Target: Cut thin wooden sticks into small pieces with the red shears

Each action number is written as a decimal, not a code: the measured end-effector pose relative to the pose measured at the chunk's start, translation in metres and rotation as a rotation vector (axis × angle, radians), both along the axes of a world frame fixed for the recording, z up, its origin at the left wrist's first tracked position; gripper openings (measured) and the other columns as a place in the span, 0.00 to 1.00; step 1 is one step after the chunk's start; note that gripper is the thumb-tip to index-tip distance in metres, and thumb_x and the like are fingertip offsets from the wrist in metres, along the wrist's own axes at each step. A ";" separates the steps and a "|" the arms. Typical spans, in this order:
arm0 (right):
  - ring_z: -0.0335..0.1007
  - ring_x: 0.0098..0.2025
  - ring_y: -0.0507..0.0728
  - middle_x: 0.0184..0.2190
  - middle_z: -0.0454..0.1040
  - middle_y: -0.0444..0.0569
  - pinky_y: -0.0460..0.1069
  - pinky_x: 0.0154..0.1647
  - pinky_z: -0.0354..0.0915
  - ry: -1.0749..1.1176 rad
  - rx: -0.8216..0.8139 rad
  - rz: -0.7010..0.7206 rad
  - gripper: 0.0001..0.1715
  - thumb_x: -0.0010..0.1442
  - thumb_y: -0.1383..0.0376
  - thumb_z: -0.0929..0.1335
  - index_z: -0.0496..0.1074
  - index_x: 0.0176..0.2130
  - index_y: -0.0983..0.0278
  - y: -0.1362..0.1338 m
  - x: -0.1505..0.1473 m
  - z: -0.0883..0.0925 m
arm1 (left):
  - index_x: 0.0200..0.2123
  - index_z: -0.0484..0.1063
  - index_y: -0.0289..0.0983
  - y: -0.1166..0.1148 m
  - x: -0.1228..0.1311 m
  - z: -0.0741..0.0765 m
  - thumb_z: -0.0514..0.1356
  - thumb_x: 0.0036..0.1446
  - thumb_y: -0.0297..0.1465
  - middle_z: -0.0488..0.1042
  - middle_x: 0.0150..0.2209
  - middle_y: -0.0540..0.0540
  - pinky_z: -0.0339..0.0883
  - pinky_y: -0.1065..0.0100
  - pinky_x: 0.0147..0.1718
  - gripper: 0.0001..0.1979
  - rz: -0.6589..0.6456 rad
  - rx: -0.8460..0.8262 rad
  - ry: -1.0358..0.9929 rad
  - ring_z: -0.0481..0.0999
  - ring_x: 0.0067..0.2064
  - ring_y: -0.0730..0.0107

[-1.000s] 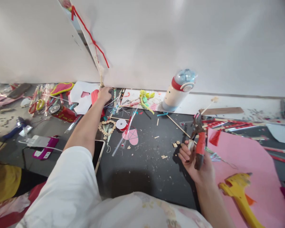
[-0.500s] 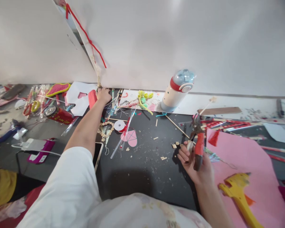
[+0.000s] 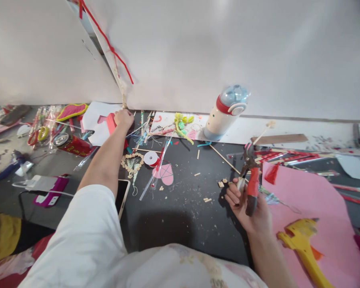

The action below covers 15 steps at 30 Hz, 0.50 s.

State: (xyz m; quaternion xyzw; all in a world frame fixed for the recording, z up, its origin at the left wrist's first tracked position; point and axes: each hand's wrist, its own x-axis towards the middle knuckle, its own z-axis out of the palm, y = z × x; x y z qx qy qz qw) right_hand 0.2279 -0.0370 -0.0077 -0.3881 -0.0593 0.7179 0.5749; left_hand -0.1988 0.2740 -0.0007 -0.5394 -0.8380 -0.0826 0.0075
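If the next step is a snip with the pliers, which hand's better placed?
Right, I'd say: the right hand holds the pliers. The left hand is stretched out well away from them, by the red object; whether it grips anything is hard to tell.

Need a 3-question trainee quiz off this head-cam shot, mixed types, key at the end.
1. True or false: the yellow glue gun lies on the pink sheet.
2. Fill in: the right hand grips a pair of ____.
3. Multiple choice: what colour is the collar under the dome lid of the water bottle?
A) green
B) yellow
C) red

Key:
1. True.
2. Pliers.
3. C.
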 end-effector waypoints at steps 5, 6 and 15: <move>0.48 0.22 0.47 0.23 0.54 0.41 0.43 0.22 0.56 -0.008 -0.004 -0.004 0.15 0.51 0.57 0.73 0.75 0.37 0.64 0.000 0.001 0.001 | 0.48 0.79 0.34 0.005 0.004 -0.001 0.57 0.59 0.35 0.77 0.51 0.33 0.65 0.49 0.56 0.18 -0.045 -0.006 -0.006 0.68 0.58 0.43; 0.49 0.22 0.47 0.23 0.54 0.41 0.43 0.22 0.56 -0.008 -0.006 -0.005 0.15 0.51 0.57 0.73 0.75 0.37 0.64 0.000 0.001 0.001 | 0.48 0.79 0.33 0.006 0.004 -0.001 0.57 0.59 0.34 0.77 0.52 0.33 0.65 0.49 0.56 0.18 -0.045 -0.011 -0.003 0.68 0.59 0.43; 0.49 0.23 0.47 0.24 0.55 0.41 0.43 0.23 0.57 0.005 -0.003 -0.005 0.19 0.49 0.54 0.74 0.75 0.38 0.64 0.000 0.002 -0.002 | 0.53 0.74 0.25 0.015 0.006 -0.003 0.57 0.59 0.32 0.74 0.55 0.26 0.64 0.46 0.58 0.22 -0.011 -0.038 0.016 0.67 0.62 0.39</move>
